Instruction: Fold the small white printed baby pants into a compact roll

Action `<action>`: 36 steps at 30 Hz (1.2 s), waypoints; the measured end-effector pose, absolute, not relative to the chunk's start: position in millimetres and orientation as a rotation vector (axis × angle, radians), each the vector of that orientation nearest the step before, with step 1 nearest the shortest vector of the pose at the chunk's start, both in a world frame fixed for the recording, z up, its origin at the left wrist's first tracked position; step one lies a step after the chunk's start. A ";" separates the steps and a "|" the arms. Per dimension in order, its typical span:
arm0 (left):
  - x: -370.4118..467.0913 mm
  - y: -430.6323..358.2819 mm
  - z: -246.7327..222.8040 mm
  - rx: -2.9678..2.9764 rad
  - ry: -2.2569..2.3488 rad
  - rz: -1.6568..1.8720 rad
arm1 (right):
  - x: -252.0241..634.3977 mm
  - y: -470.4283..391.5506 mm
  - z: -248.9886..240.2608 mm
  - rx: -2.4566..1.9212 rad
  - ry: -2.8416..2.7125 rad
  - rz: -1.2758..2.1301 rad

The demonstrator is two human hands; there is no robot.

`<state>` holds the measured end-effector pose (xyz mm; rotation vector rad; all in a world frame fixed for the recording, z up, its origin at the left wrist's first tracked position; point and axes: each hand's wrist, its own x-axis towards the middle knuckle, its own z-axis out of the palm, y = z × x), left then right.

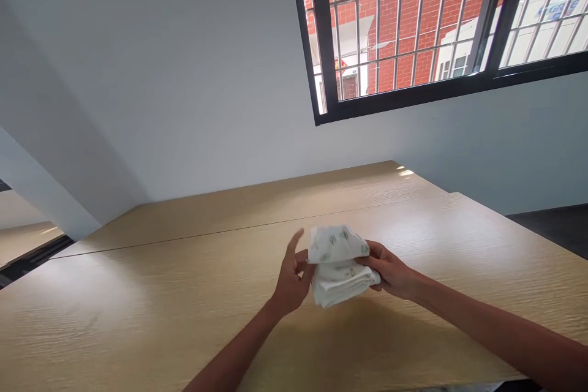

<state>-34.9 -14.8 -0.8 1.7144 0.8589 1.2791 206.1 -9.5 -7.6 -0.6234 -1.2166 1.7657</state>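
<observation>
A folded white cloth (342, 282) with small printed figures is held up above the wooden table, its layers stacked thick and a flap raised at the top. My right hand (390, 269) grips its right edge, thumb on the near side and fingers at the fold. At the left edge, my left hand (294, 275) pinches the cloth between thumb and bent fingers, while its index finger points upward, away from the fabric. The fingertips behind the cloth are partly hidden.
The light wood table (184, 306) spreads beneath both hands, with a seam running across its far part. Behind it stands a pale wall (206, 73). A dark-framed window (408, 98) with metal bars is at the upper right.
</observation>
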 end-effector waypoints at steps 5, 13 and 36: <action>-39.3 -7.1 -15.3 2.088 0.753 1.280 | 208.6 -3.8 -6.6 -0.598 -1.221 1.734; -31.5 -5.5 -5.0 1.851 0.824 1.195 | 210.3 1.0 -13.1 -0.713 -1.289 1.802; -35.7 3.5 -9.3 1.223 0.836 0.960 | 211.7 3.1 -13.5 -0.725 -1.274 1.826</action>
